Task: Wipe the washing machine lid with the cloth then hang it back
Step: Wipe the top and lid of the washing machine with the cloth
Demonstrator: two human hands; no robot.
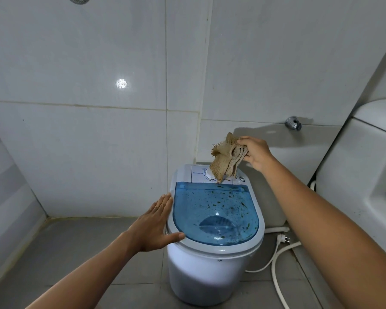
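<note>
A small white washing machine (201, 273) stands on the grey floor in the corner. Its blue see-through lid (214, 212) is shut and speckled with dark bits of dirt. My right hand (255, 153) grips a tan frayed cloth (226, 159) above the machine's control panel, with the cloth's lower edge hanging down to the white dial. My left hand (156, 224) lies flat with straight fingers against the lid's left rim, thumb on the front edge.
A chrome wall fitting (293, 123) sticks out of the white tiled wall behind my right hand. A white hose and plug (282, 239) lie on the floor right of the machine. A white toilet tank (366, 175) fills the right side.
</note>
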